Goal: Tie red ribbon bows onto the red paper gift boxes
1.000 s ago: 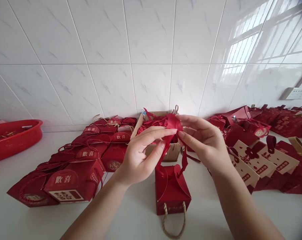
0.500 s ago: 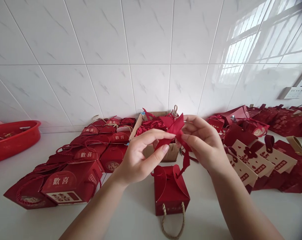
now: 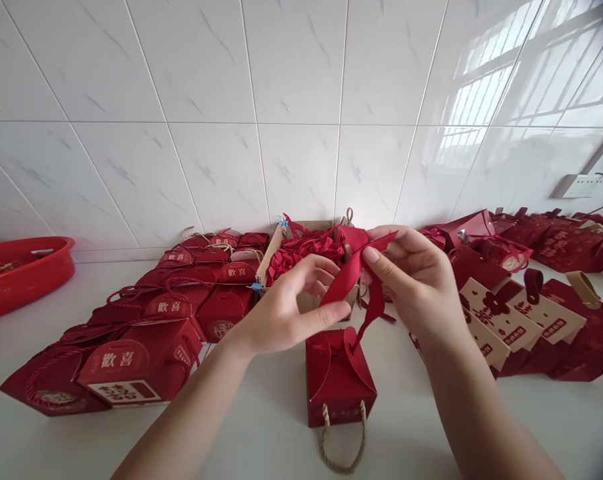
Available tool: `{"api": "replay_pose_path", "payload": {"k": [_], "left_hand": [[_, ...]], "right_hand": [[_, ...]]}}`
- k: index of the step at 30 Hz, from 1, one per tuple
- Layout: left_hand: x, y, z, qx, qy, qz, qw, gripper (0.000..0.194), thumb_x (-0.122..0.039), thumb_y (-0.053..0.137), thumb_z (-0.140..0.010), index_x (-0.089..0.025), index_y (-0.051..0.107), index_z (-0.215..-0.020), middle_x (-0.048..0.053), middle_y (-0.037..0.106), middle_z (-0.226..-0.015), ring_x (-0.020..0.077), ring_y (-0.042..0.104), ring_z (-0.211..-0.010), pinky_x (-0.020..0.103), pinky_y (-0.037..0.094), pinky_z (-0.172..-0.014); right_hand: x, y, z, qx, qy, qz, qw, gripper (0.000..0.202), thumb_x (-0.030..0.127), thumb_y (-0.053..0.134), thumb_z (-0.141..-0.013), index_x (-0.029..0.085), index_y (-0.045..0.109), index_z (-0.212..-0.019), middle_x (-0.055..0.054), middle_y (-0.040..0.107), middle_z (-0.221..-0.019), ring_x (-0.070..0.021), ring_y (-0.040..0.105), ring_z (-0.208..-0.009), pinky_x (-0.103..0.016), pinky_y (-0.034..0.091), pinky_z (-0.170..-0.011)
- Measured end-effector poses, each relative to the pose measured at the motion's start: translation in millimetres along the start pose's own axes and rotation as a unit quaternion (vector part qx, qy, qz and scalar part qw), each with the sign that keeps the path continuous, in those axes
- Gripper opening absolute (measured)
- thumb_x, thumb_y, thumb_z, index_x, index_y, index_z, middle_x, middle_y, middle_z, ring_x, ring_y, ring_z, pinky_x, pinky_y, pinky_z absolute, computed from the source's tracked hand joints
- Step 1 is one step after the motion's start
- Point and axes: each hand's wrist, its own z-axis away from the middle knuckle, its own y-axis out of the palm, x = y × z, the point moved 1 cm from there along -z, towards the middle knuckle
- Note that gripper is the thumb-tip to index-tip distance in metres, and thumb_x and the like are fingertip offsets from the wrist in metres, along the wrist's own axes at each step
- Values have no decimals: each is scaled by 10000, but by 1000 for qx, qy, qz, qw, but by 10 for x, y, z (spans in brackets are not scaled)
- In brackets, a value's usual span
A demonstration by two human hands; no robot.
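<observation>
A loop of red ribbon [image 3: 348,277] is stretched between my two hands, above a small red gift box [image 3: 342,380]. My right hand [image 3: 411,280] pinches the ribbon where its strands cross, thumb on top. My left hand [image 3: 296,307] holds the loop's lower left part between thumb and fingers; some fingertips are hidden behind the ribbon. One ribbon tail hangs down to the box's curved top flaps. A twisted beige rope handle [image 3: 344,467] lies on the table in front of the box.
A cardboard box [image 3: 266,257] of red ribbons stands behind my hands. Rows of red gift boxes [image 3: 136,360] fill the left, beside a red basin [image 3: 41,273]. Red and cream gift bags [image 3: 501,313] stand at the right. A tiled wall [image 3: 301,160] closes the back.
My left thumb and fingers have spread apart, and the ribbon is drawn into a wider loop down to the left. The right thumb has moved up over the crossing.
</observation>
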Motion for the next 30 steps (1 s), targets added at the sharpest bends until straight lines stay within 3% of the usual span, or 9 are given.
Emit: {"api": "replay_pose_path", "payload": {"k": [4,6,10,14,21,29,30], "left_hand": [[65,51,-6,130,-34,-126,983,343,-382,703,-741,-266,608,-1050,16,640,-1065,215,613,-960,306,491,-775],[109,98,-9,159,-55,-171,971,251,-365,690,-742,-256,654,-966,11,660,-1001,210,631,-881,284,481,-684],[141,212,-30,146,-61,-211,964,165,-384,637,-778,-236,658,-849,8,652,-859,188,614,-731,271,432,-570],[129,281,-66,113,-48,-242,963,141,-348,668,-758,-227,598,-742,-4,611,-805,193,567,-753,278,418,-597],[163,309,-72,145,-49,-244,958,193,-221,671,-741,-208,519,-622,-14,571,-761,182,542,-726,262,408,-563],[203,287,-26,131,36,-230,964,121,-272,689,-742,-216,610,-669,-13,609,-741,171,587,-700,235,445,-541],[199,275,-32,95,53,-217,970,140,-310,734,-699,-223,626,-681,-20,619,-726,167,599,-681,230,455,-528]], "right_hand": [[42,-14,31,-28,-37,19,999,126,223,637,-849,251,618,-970,14,649,-762,-97,604,-617,-225,536,-573],[69,-13,52,-46,-50,40,997,126,243,632,-856,267,606,-976,11,649,-744,-119,616,-616,-253,540,-560],[112,-1,77,-60,-53,81,993,110,287,614,-869,294,586,-975,-8,658,-753,-169,645,-666,-313,552,-573],[131,-10,78,-61,-54,115,990,121,327,613,-868,300,578,-981,-14,662,-781,-202,665,-755,-337,551,-585],[130,-49,74,-69,-56,99,991,122,322,610,-874,321,577,-991,1,681,-817,-195,675,-776,-326,534,-592],[97,-45,47,-57,-40,73,995,108,310,615,-866,299,592,-971,-5,682,-793,-183,668,-729,-327,555,-631],[91,-42,42,-48,-33,64,996,96,297,615,-867,292,597,-960,-5,684,-801,-177,665,-722,-327,559,-647]]}}
